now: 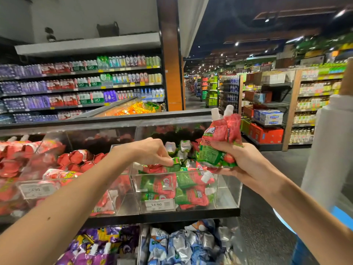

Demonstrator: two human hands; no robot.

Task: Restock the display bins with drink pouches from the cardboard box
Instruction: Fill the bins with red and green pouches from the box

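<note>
While the right hand (pixel 242 163) clamps two red-green pouches (pixel 219 142) upright, spouts up, just above the right end of the clear bin (pixel 227 190), head view shows the left hand (pixel 150 152) pinching another pouch (pixel 176 162) atop the bin's pile. Purple pouches (pixel 99 243) and blue pouches (pixel 177 243) sit in the bins below.

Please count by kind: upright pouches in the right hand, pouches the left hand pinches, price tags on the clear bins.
Upright pouches in the right hand: 2
Pouch pinched by the left hand: 1
Price tags on the clear bins: 2
Total: 5
</note>
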